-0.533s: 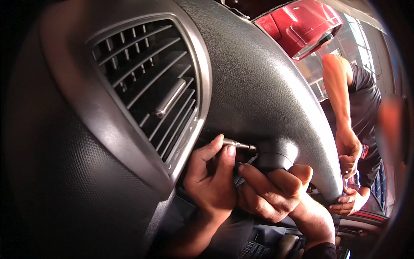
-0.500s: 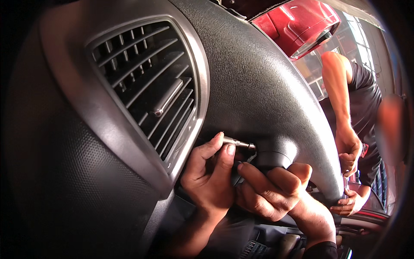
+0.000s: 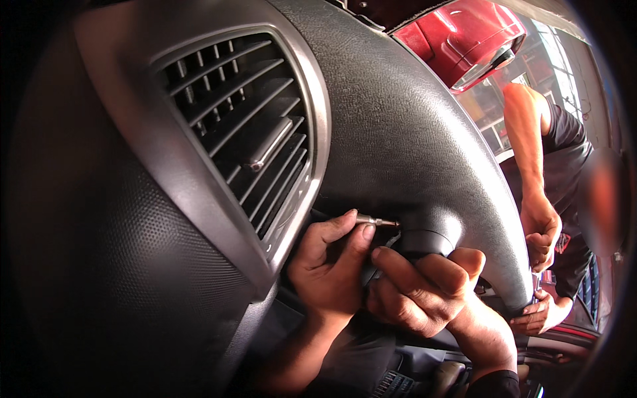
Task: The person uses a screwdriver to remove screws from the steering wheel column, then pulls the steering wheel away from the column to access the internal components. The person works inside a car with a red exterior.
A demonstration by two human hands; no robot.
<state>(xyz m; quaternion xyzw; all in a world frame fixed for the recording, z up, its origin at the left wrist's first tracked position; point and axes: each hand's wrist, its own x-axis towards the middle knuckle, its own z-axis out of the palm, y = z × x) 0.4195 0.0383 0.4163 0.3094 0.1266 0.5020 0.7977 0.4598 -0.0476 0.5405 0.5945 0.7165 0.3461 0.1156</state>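
My left hand (image 3: 332, 268) is closed, pinching a slim metal bit (image 3: 377, 220) between thumb and forefinger. The bit's narrow tip points right, toward a dark round cylindrical part (image 3: 424, 240) by the lower edge of the black dashboard (image 3: 391, 119). Just below that part is my right hand (image 3: 424, 292), its fingers curled and closed. Whatever lies inside its grip is hidden by the fingers. A thin pale strip (image 3: 393, 240) shows between the bit and the right hand's fingertips.
An air vent (image 3: 239, 126) with slanted slats fills the upper left. At the right, another person in dark clothing (image 3: 561, 159) works with both hands near the dashboard's far end. A red vehicle (image 3: 464, 40) stands beyond. Pedals (image 3: 395, 383) show low down.
The view has shifted slightly, so the vent and both hands sit a little further right. The left hand still pinches the bit, whose visible tip looks narrower. The right hand stays curled.
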